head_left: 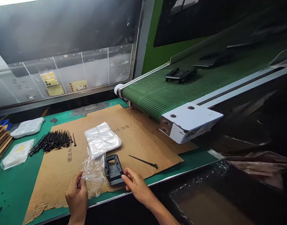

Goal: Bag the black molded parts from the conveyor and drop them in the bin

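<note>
My left hand (77, 195) is closed on the edge of a clear plastic bag (94, 172) held just above the brown cardboard sheet (138, 142). My right hand (137, 185) rests its fingers on the near end of a black plastic frame part (113, 168), which lies flat on the cardboard beside the bag. A stack of clear bags (101, 138) sits just behind them. One loose black rod (143, 161) lies to the right of the frame part.
A pile of black rods (52, 141) lies at the left, with white bagged packs (28, 127) beyond. A green conveyor belt (157, 90) carries more black parts (179, 75) at the right. A plastic-lined box (216, 200) stands below the table edge.
</note>
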Tool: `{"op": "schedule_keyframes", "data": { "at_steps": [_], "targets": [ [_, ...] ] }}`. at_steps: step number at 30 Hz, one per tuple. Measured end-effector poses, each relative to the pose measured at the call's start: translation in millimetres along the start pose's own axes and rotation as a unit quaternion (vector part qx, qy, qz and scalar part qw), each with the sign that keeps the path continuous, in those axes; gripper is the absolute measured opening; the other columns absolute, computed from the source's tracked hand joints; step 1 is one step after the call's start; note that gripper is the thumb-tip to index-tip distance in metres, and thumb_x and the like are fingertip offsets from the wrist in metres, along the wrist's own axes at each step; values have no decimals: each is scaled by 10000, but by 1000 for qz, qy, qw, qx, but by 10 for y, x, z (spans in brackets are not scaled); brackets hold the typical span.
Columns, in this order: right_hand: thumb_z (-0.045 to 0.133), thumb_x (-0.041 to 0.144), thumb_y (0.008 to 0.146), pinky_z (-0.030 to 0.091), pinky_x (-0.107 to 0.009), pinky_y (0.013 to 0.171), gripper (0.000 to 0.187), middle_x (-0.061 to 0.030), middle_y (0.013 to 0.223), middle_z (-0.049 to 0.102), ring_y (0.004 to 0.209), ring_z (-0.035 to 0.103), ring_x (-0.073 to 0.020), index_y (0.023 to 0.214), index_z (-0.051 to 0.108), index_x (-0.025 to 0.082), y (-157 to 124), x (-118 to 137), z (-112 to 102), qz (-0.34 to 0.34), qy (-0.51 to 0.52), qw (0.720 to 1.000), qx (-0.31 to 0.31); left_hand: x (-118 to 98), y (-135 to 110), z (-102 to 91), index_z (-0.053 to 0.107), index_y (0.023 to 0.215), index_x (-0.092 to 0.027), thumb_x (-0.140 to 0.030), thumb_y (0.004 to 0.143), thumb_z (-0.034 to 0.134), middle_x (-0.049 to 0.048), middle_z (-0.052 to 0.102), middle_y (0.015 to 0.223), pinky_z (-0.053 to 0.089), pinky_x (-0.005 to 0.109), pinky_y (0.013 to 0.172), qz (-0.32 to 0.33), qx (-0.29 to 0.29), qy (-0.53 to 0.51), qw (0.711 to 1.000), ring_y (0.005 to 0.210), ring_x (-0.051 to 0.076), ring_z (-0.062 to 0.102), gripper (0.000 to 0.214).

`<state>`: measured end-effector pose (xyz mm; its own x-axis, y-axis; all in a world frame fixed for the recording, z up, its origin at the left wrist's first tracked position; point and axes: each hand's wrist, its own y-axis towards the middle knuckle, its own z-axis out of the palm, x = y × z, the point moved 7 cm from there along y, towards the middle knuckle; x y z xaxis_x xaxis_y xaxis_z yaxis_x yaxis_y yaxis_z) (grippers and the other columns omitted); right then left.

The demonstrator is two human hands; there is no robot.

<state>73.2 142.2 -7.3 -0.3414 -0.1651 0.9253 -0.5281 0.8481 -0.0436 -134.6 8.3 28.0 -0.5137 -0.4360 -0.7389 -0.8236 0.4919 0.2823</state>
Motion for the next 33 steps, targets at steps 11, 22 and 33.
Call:
{"op": "schedule_keyframes", "data": {
  "at_steps": [11, 22, 33],
  "targets": [
    [717, 515, 589, 254, -106, 273, 453, 92, 480, 433, 275, 329, 2, 687, 427, 180, -610, -8, 181, 93, 431, 878, 186, -72, -36, 320, 675, 948, -119, -344, 690, 427, 73, 677, 652, 418, 320, 610, -25, 225, -28, 974, 613, 228, 598, 422],
    [666, 512, 668, 392, -159, 417, 391, 73, 585, 449, 471, 476, -64, 797, 488, 188, -516, -174, 386, 143, 414, 897, -62, -49, -352, 405, 613, 1063, -155, -249, 758, 440, -46, 455, 511, 348, 272, 509, 77, 312, -50, 946, 479, 150, 453, 363],
    [471, 586, 783, 397, -200, 414, 412, 23, 628, 513, 487, 506, -104, 847, 510, 181, -421, -117, 412, 22, 219, 975, -25, -805, -487, 360, 621, 920, -178, -149, 834, 415, 43, 614, 653, 457, 249, 526, 427, 130, 63, 893, 585, 167, 587, 225]
  ]
}}
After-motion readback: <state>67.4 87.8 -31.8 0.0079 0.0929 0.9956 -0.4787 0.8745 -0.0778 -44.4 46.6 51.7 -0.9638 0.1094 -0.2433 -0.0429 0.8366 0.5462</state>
